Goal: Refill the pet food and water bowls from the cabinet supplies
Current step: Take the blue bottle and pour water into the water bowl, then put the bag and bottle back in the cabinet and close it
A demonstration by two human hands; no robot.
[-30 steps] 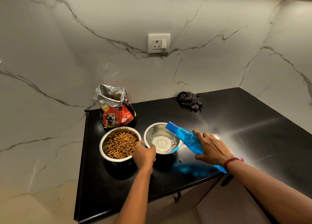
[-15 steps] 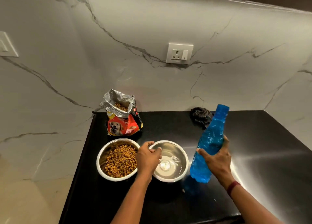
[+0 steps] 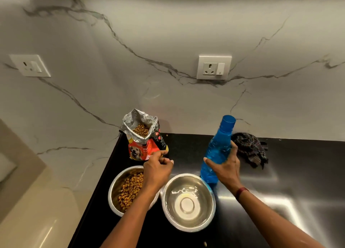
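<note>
Gripping the blue water bottle (image 3: 214, 154) round its middle, the right hand (image 3: 226, 168) has thumb on the left side and fingers wrapped over the right. The bottle stands upright on the black counter (image 3: 298, 173), just beyond the far right rim of the steel water bowl (image 3: 204, 217). Whether a cap sits on its top I cannot tell. The water bowl, near and centre, shows glints of shallow water over its base.

To its left, touching or nearly so, is the steel food bowl (image 3: 113, 190), well filled with brown kibble (image 3: 130, 188). The left hand (image 3: 158, 170) hangs above this bowl's far rim. Its fingers are loosely curled with nothing seen in them, and its forefinger points at the lower front of the open dog-food bag (image 3: 143, 143). Whether it touches the bag I cannot tell. The bag stands at the far left of the counter against the marble wall, kibble showing in its foil mouth.

Food looks done. The water step seems to be at its end or at a pause, since the level is low. If more is wanted, the next move calls for tilting the bottle's mouth over the bowl's middle slowly, so nothing splashes onto the counter. Otherwise the bottle needs letting go where it stands firm, and the left hand would take the bag to fold it shut.

A crumpled checked cloth (image 3: 250, 150) lies far right of the bottle.
</note>
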